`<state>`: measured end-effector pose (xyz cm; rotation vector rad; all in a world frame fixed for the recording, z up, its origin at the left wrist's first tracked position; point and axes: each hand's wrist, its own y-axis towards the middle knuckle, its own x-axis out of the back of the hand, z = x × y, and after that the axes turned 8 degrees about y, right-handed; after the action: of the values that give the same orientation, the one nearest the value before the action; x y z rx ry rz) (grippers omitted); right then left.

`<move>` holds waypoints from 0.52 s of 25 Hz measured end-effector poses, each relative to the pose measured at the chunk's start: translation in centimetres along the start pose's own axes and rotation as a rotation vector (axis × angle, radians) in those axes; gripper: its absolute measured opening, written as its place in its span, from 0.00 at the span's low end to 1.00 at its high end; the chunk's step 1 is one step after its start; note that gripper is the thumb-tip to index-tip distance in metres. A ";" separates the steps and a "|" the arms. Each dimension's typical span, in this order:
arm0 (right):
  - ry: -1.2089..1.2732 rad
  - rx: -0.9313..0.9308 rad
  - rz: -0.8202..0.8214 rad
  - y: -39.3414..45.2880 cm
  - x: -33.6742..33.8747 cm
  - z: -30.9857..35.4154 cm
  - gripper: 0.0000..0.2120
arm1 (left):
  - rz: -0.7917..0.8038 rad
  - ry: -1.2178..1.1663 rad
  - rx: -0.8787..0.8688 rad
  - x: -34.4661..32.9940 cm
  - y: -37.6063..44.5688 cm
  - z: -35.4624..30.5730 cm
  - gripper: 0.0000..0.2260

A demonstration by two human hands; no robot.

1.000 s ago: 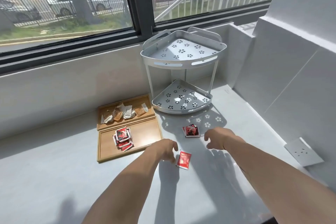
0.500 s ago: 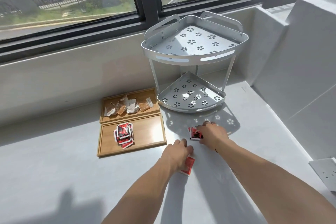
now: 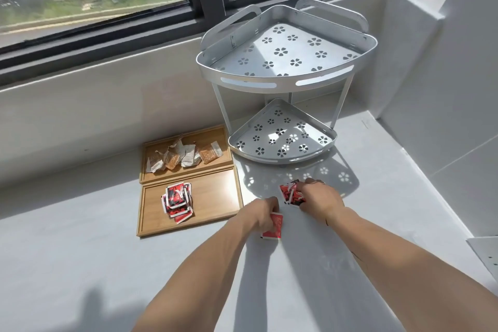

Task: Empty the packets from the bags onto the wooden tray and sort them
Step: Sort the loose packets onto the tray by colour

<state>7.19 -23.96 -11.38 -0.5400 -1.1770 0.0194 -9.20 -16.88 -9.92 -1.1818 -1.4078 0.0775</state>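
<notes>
Now the left hand (image 3: 260, 214) pinches a single red packet (image 3: 272, 228) beneath its fingers, while the right hand (image 3: 319, 197) clutches a small red stack (image 3: 291, 194) just left of it. That loose stack could fan apart and spill on the tabletop (image 3: 80, 264) before reaching the wooden tray (image 3: 215, 197) off left.

Left forearm: bare, enters from the lower edge, reaching forward over the counter's near half. Left hand (image 3: 260, 214): palm down, fingers curled over a red packet (image 3: 273, 228), pinning or gripping it; which, not clear.

Right forearm: bare, enters from the lower right corner, angled inward. Right hand (image 3: 319, 195): knuckles up, fingers closed on a small stack of red packets (image 3: 289, 193).
</notes>
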 end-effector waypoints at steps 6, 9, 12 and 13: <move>-0.012 -0.130 0.079 -1.2 0.9 -4.5 0.13 | -0.187 -0.141 -0.007 2.9 3.2 -1.7 0.21; 0.027 -0.175 0.065 -1.9 0.7 -5.8 0.12 | -0.247 -0.075 -0.010 2.4 5.0 -2.8 0.24; 0.061 -0.192 0.035 -2.3 0.0 -6.1 0.12 | -0.255 0.018 0.024 1.3 5.4 -3.6 0.19; 0.060 -0.194 0.022 -2.4 -0.2 -6.1 0.12 | -0.255 0.013 0.029 0.9 5.3 -3.8 0.19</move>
<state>11.82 -28.51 -12.19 -0.7200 -1.1201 -0.0928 -2.95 -15.92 -11.80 -0.9696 -1.5297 -0.0878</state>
